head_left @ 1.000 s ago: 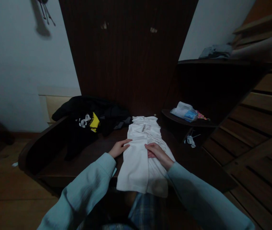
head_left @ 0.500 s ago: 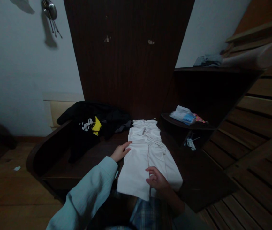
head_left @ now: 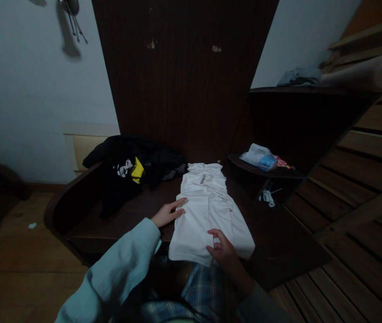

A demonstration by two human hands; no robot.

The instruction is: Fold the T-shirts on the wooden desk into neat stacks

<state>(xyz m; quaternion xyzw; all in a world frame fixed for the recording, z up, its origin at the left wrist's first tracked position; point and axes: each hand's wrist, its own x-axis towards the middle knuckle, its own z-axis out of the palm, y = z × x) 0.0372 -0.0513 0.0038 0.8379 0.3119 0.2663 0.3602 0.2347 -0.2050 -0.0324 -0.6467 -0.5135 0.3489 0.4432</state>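
**Two hands, one white cloth [head_left: 207,207]**

I see the white cloth lying flat on a dark table [head_left: 123,224]. It is long and thin. Its far end is close to the dark wooden wall [head_left: 180,89], and its near end hangs a little over the near edge of the table.

My left hand [head_left: 168,212] lies on the left side of the cloth, about halfway along it. Its fingers are straight and flat, with the tips pressing on the cloth. It holds nothing.

My right hand [head_left: 223,249] is at the near end of the cloth, on the right part. Its fingers are bent and they touch the edge of the cloth. I cannot tell if they pinch it or only rest on it.

A heap of black clothes [head_left: 133,168] with a yellow patch lies on the far left of the table, just beside the white cloth. A plastic bag [head_left: 258,157] sits on a small shelf [head_left: 245,167] to the right. A grey cloth [head_left: 298,76] lies on a higher shelf, far right. Checked trousers [head_left: 204,287] show at the near edge, under my arms.
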